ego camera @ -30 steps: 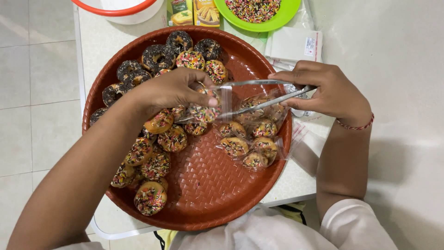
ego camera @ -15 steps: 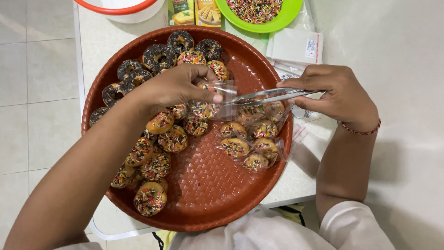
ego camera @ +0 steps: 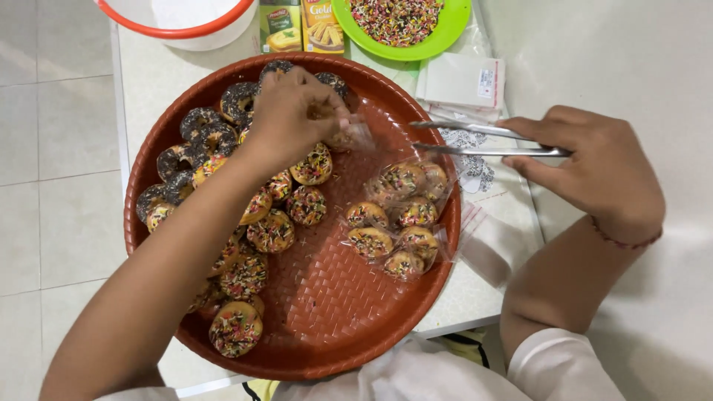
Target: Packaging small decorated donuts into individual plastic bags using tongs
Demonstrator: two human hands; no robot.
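Left hand [ego camera: 297, 111] pinches a small clear bag [ego camera: 355, 136] over the brown tray [ego camera: 327, 327], fingers closed on it | right hand [ego camera: 594, 167] grips metal tongs [ego camera: 483, 139], tips nearly together, empty | bagged doughnuts [ego camera: 397, 223] lie beside loose ones [ego camera: 275, 230].

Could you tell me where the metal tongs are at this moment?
In the head view, the metal tongs are in the right hand, pointing left over the right rim of the round brown tray, just above the bagged donuts.
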